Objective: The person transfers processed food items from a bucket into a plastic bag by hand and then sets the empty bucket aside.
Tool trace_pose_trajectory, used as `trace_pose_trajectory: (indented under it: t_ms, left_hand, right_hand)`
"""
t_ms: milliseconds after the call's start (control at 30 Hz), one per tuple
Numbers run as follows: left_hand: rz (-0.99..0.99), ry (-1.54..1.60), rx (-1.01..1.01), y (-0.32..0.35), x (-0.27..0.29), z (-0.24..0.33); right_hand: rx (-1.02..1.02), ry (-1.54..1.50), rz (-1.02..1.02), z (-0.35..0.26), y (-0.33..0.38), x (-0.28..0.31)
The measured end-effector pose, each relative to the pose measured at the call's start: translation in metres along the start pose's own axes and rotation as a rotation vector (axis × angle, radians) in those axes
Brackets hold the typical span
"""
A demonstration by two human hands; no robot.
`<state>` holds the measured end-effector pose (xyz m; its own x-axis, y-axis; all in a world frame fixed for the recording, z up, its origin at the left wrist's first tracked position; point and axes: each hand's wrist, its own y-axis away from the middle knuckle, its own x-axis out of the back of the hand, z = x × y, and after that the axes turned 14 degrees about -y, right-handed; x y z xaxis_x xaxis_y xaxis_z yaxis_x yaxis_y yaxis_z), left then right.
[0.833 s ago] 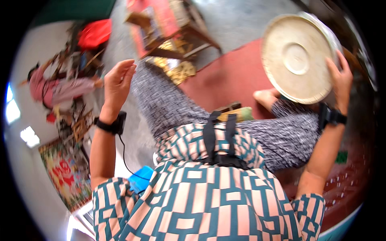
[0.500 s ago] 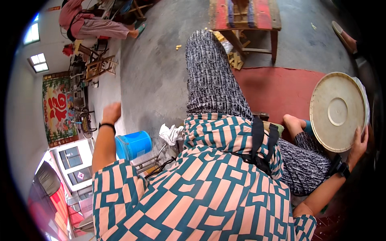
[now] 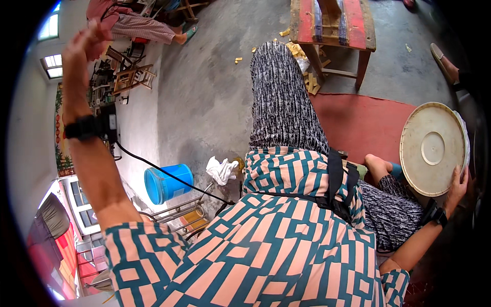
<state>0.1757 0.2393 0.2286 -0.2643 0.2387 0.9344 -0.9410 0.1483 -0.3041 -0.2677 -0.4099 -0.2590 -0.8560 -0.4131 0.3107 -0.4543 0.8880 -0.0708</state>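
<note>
My right hand (image 3: 456, 183) grips the lower edge of a round cream-coloured lid (image 3: 432, 148), held up on edge at the right beside my knee. My left hand (image 3: 82, 48) is raised high at the upper left, holding nothing, its fingers loosely apart. A black wrist device (image 3: 89, 126) with a cable sits on that forearm, and a black band is on the right wrist. I am seated, one patterned-trouser leg (image 3: 281, 97) stretched forward, a bare foot (image 3: 377, 166) tucked near the lid.
A red and blue wooden bench (image 3: 332, 25) stands ahead on the concrete floor, wood chips around it. A red mat (image 3: 358, 123) lies under my leg. A blue bucket (image 3: 166, 183) and white rag (image 3: 221, 170) sit at left. Another person (image 3: 138, 23) sits far left.
The view has swung left and down. My left arm has risen higher at the left edge. My right hand still holds the lid, now lower at the right.
</note>
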Motion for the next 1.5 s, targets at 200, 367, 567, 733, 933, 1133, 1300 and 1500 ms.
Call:
trace_pose_trajectory:
  t_ms: [200,367,567,733,933,1133,1300,1500]
  left_hand:
    - [-0.302,0.120,-0.816,-0.026,0.037,0.102]
    - [-0.185,-0.057,-0.556,0.024,-0.025,0.163]
    - [-0.179,-0.122,-0.572,0.019,-0.043,0.160]
    - [-0.293,-0.109,-0.749,0.025,-0.087,0.175]
    - [-0.515,0.364,-1.080,0.012,-0.219,0.232]
    - [-1.050,0.991,-0.357,0.138,-0.378,0.346]
    - [-1.296,0.807,-0.207,0.208,-0.457,0.334]
    - [-1.498,0.754,0.228,0.231,-0.509,0.307]
  right_hand:
    - [-0.014,-0.025,0.014,-0.011,0.012,0.005]
    - [0.016,0.001,0.030,-0.013,0.013,0.005]
    - [-0.042,-0.099,0.040,-0.002,0.005,0.002]
    - [-0.027,-0.028,-0.014,0.012,0.003,-0.009]
    - [0.057,0.037,0.046,-0.032,0.001,-0.027]
    - [0.164,0.097,0.314,-0.045,0.002,0.001]
    - [0.108,-0.018,0.337,-0.018,-0.020,0.045]
    - [0.099,0.095,0.342,-0.026,-0.018,0.054]
